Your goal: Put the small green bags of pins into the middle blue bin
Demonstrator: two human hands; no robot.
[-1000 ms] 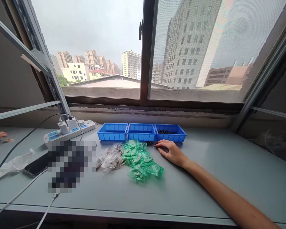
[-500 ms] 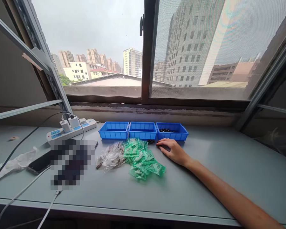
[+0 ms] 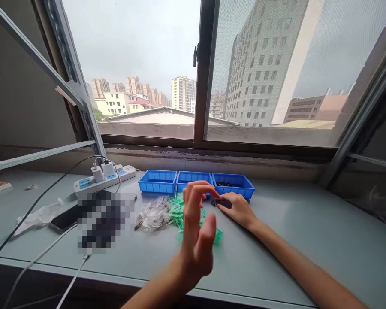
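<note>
My left hand [image 3: 197, 231] is raised over the front of the table, its fingers bent forward and apart from the thumb, with nothing between them. It covers part of the green plastic packets [image 3: 176, 208]. My right hand [image 3: 241, 210] rests on the tabletop in front of the right blue bin [image 3: 236, 193]. Its thumb and fingers are apart, with a dark gap between them, beside a few small black pieces [image 3: 213, 201]. More small black pieces [image 3: 225, 183] lie inside that bin. Left of the green packets is a pile of clear plastic packets [image 3: 154, 214].
Two more blue bins, the left one [image 3: 157, 186] and the middle one [image 3: 188, 177], stand in the same row below the window. A power strip [image 3: 125, 174], a phone [image 3: 64, 216], crumpled tissue [image 3: 40, 214] and a white cable [image 3: 72, 279] occupy the left side.
My left hand has come into view from below, reaching in front of the green packets. My right hand stays in nearly the same place. The view has shifted slightly.
</note>
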